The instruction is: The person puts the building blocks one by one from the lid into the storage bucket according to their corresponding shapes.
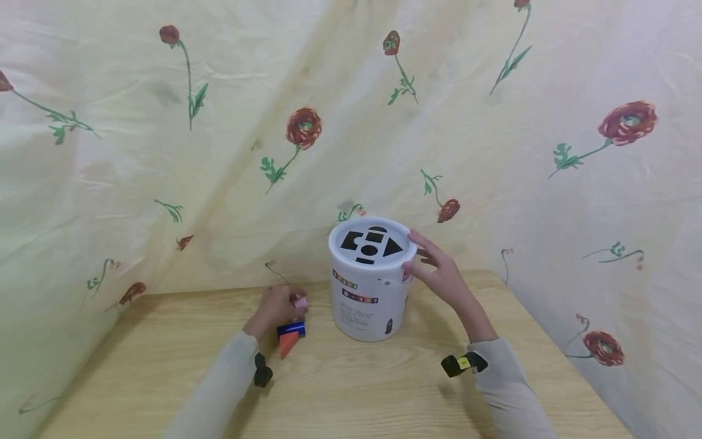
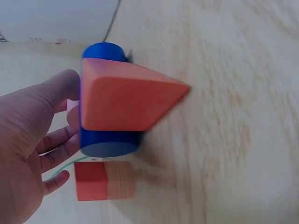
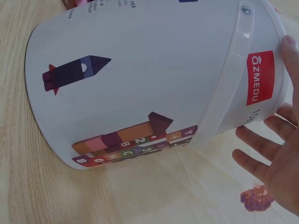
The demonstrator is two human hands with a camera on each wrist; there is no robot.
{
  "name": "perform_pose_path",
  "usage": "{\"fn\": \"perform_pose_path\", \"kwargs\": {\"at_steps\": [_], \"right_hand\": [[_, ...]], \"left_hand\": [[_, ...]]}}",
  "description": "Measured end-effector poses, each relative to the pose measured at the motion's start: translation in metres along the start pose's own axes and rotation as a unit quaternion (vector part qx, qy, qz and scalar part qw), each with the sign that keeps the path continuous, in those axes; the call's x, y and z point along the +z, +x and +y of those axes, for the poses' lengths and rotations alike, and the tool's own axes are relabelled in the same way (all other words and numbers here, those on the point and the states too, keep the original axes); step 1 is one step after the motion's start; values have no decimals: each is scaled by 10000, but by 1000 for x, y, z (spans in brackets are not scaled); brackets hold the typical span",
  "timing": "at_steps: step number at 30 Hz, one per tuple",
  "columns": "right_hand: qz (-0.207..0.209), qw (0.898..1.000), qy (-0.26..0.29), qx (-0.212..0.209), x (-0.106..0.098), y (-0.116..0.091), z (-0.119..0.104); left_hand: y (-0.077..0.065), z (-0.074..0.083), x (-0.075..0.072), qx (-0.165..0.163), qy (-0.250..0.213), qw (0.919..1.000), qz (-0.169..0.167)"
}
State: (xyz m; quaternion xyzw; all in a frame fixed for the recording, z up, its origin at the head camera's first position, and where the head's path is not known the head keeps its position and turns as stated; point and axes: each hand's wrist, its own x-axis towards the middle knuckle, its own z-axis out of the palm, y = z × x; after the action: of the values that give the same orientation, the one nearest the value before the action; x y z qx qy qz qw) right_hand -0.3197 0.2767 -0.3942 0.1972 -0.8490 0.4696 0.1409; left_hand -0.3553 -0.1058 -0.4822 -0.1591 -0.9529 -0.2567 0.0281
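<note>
My left hand [image 1: 276, 305] pinches a small pink block [image 1: 300, 302] between thumb and fingers. Close beside it on the table lies a blue cylinder [image 1: 296, 330], and an orange-red triangular block [image 1: 287, 344] is against the cylinder. In the left wrist view the cylinder and triangle cover most of the pink block. A white bucket [image 1: 359, 311] stands upright, with dark shaped holes in its lid [image 1: 356, 250]. At the bucket's right upper edge, my right hand [image 1: 441, 277] rests with spread, fairly straight fingers, thumb and index fingertip at the rim.
A red block [image 2: 91, 181] with a wood-coloured side lies past the cylinder in the left wrist view. The bucket has a white handle strap [image 3: 229, 79] down its side. Behind the wooden table [image 1: 351, 390] hangs a flowered cloth [image 1: 230, 152], which also runs along the right.
</note>
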Motion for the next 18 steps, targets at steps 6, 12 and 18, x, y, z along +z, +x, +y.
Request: {"fn": "perform_pose_path", "kwargs": {"at_steps": [6,12,18], "right_hand": [[-4,10000,-16,-8,1,0,0],[-19,10000,26,10,0,0,-1],[-22,10000,10,15,1,0,-1]], "left_hand": [[-4,6,-8,-371,-1748,9839,92],[-3,14,-20,-211,-3186,9473,245],[-2,25,-32,-258,-4074,9122,356]]}}
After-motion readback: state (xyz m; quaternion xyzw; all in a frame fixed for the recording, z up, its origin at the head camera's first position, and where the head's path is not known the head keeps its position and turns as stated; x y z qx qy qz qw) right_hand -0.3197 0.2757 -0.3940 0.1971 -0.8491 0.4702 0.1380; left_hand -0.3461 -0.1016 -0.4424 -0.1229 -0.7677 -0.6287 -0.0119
